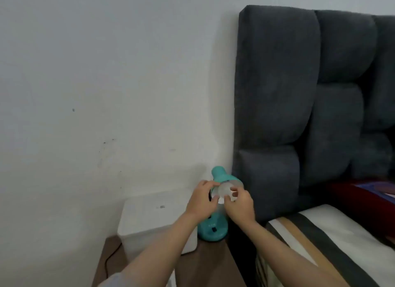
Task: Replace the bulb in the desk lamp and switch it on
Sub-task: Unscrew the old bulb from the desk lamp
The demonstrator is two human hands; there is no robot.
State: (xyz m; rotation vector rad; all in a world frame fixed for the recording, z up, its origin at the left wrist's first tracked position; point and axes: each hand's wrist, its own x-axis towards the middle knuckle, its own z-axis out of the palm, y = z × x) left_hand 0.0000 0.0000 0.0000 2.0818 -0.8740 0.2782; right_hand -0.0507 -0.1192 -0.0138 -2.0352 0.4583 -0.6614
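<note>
Teal desk lamp (213, 229) on a wooden bedside table (205, 265) beside a white box (149, 218), left hand (202, 201) gripping its shade (226, 179), right hand (240, 203) pinching the white bulb (224, 191) at the shade's mouth.

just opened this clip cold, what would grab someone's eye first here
First the two hands meeting low in the middle: the left hand holds the shade of a teal desk lamp while the right hand grips a white bulb at its mouth. Next, the big dark padded headboard fills the right side, and a white box sits left of the lamp on the wooden nightstand.
</note>
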